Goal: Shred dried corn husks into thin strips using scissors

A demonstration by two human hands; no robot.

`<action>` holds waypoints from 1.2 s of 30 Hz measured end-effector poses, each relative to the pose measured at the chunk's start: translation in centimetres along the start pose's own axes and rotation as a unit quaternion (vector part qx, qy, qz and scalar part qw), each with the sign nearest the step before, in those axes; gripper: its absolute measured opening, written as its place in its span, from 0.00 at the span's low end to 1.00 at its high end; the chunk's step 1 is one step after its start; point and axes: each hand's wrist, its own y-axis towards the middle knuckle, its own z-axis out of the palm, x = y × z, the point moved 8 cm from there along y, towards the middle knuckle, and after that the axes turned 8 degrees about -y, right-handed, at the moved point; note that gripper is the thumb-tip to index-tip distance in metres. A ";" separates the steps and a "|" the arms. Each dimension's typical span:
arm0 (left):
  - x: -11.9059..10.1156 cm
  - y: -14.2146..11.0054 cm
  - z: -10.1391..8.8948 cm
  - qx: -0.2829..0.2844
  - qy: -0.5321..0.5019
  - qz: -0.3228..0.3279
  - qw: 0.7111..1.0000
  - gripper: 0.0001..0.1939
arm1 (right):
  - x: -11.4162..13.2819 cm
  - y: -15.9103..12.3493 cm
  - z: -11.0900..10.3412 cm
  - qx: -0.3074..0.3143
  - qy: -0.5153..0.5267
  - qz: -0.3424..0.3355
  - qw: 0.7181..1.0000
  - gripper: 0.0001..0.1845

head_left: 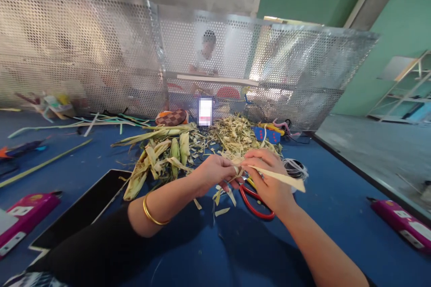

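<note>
My left hand (215, 173) and my right hand (269, 184) meet over the blue table, fingertips pinched close together. Between them is a pale strip of corn husk (278, 176), whose wide loose end sticks out to the right across the back of my right hand. My left fingers close on the husk's other end, which they partly hide. Just below my hands lie red-handled scissors (257, 208), their blades covered by my right hand. Small husk scraps (222, 211) lie beside them. To the left is a bundle of whole corn husks (158, 161).
A heap of torn husk pieces (235, 136) lies beyond my hands. At right sit a coil of white cord (295, 168) and a purple power strip (400, 222). A black tray (84, 206) is at left. A perforated metal screen (215, 58) borders the table's back, with a person behind it.
</note>
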 end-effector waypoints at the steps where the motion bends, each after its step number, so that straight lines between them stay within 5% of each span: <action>1: 0.0 -0.1 0.2 0.010 0.010 -0.001 1.000 0.10 | 0.3 0.0 0.1 0.004 -0.029 -0.012 1.000 0.10; 4: 0.1 0.0 0.4 0.027 0.030 -0.008 0.999 0.10 | -0.1 -0.2 1.1 0.054 -0.049 0.018 0.997 0.12; 8: 0.2 0.3 0.2 0.035 0.029 -0.004 0.999 0.12 | -2.6 -1.3 3.2 0.125 0.020 0.169 0.977 0.17; 12: 0.9 0.6 -0.6 -0.006 0.005 -0.027 1.000 0.16 | -3.8 -2.0 3.7 0.119 0.030 0.252 0.960 0.18; 22: 1.4 0.5 -0.9 -0.076 -0.007 -0.004 0.997 0.15 | -3.1 -2.3 4.1 0.120 -0.042 0.233 0.964 0.15; 30: 2.0 0.3 -1.2 -0.143 -0.118 0.010 0.983 0.10 | -2.8 -2.3 3.6 0.098 -0.143 0.223 0.959 0.16; 36: 2.2 0.2 -0.4 -0.121 -0.160 -0.001 0.980 0.14 | -2.5 -2.1 3.4 0.089 -0.169 0.200 0.961 0.16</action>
